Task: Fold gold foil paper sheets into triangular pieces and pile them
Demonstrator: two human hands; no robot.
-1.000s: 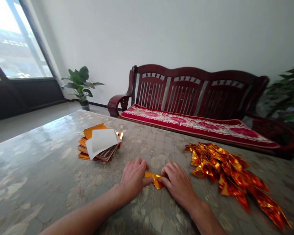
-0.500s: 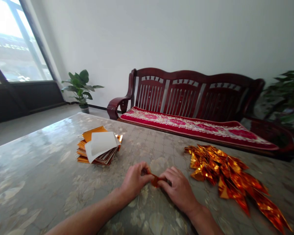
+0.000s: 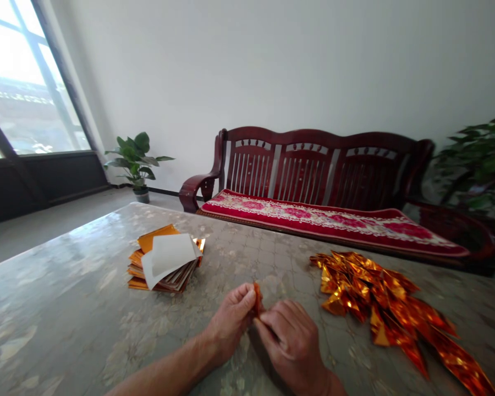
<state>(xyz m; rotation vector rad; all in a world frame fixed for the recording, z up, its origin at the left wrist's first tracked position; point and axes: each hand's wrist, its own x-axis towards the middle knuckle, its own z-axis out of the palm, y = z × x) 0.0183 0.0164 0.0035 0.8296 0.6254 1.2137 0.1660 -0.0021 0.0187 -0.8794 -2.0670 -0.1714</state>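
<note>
Between my hands is a small piece of orange foil paper point(image 3: 257, 298), held upright above the table. My left hand point(image 3: 236, 313) pinches it between thumb and fingers from the left. My right hand point(image 3: 292, 341) is curled, with its thumb and index finger closed on the lower right end of the foil; the fingers partly hide it. To the right lies a heap of folded shiny orange-gold foil pieces point(image 3: 365, 291). A stack of foil paper sheets point(image 3: 138, 269) with white sheets point(image 3: 171, 254) on top sits to the left, beyond my left hand.
The table point(image 3: 86, 308) has a glossy, flower-patterned cover. Behind it stands a dark red wooden bench point(image 3: 301, 170) with a red floral cushion point(image 3: 313, 214). A potted plant point(image 3: 138, 159) is by the window at left; more leaves point(image 3: 478, 159) show at right.
My hands have turned the foil from lying sideways to upright. My right hand has rolled over and curled tighter, slightly lower. The whole view has tilted up a little.
</note>
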